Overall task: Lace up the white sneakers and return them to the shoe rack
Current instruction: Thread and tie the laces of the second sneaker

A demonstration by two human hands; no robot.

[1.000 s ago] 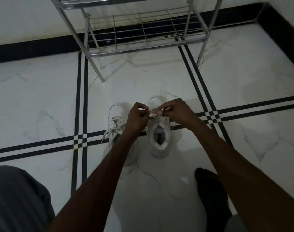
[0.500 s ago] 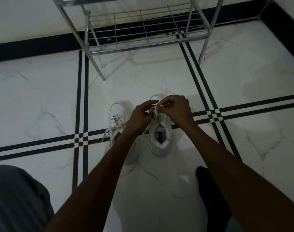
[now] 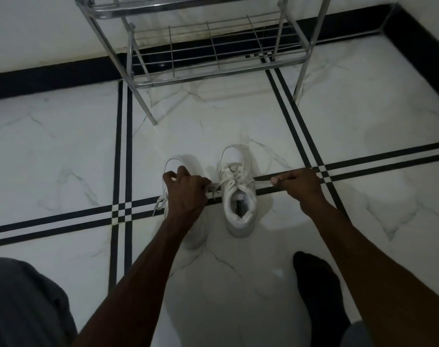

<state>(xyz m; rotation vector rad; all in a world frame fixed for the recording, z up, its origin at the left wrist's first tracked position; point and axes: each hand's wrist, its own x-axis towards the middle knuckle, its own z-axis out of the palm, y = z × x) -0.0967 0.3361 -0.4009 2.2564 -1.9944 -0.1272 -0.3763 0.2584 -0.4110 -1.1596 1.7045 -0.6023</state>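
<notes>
We see two white sneakers side by side on the marble floor [image 3: 363, 126], toes toward the shoe rack [image 3: 213, 58]. The right sneaker [image 3: 238, 194] is in plain view, its lace [image 3: 262, 180] crossed up the front and its two ends drawn out sideways from the top eyelets. Our left hand [image 3: 186, 194] has its fingers closed on one end, and our right hand [image 3: 298, 184] pinches the other, which runs taut to the shoe. The left sneaker [image 3: 181, 161] is mostly hidden under the left hand and forearm, with a loose lace end [image 3: 159, 204] trailing onto the floor beside it. The rack stands well behind the shoes against the wall; its lower wire shelf holds nothing.
</notes>
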